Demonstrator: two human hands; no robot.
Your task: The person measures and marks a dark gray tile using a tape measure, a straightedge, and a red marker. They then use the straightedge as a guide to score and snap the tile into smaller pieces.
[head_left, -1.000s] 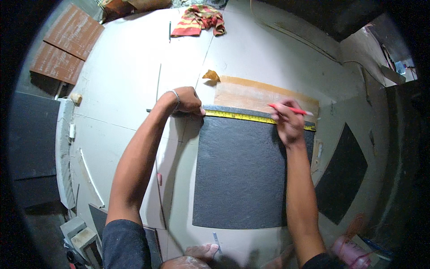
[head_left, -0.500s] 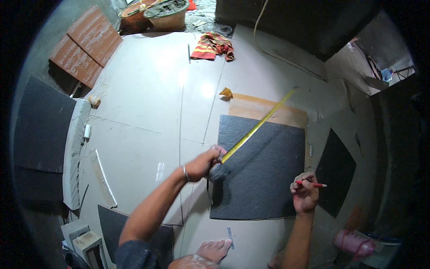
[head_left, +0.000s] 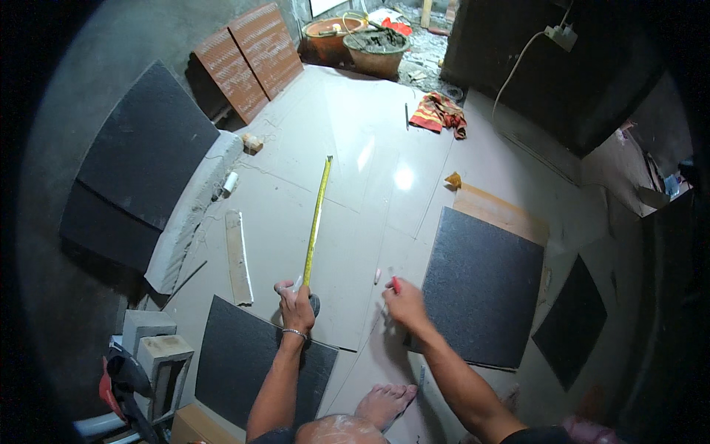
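My left hand (head_left: 298,309) is closed on a tape measure (head_left: 313,305). Its yellow blade (head_left: 318,222) stretches away from me over the pale floor, beyond the edge of a dark tile (head_left: 259,362) lying at the lower left. In my right hand (head_left: 407,305) is a red pen (head_left: 396,284), pinched in the fingers and partly hidden by them. That hand is beside the left edge of a large dark square tile (head_left: 484,288). Close to its fingers shows a small pale object (head_left: 378,276), too small to make out.
Dark slabs (head_left: 148,140) lean at the left beside a white block (head_left: 194,211). Brown tiles (head_left: 248,59) and mortar buckets (head_left: 376,55) stand at the back, near a red-yellow cloth (head_left: 438,115). Another dark tile (head_left: 571,322) lies right. Grey hollow frames (head_left: 164,348) stand lower left.
The view has turned left. My left hand has swung the tape measure off the large dark tile to the floor left of it. My right hand with the pen has moved from that tile's right side to its left.
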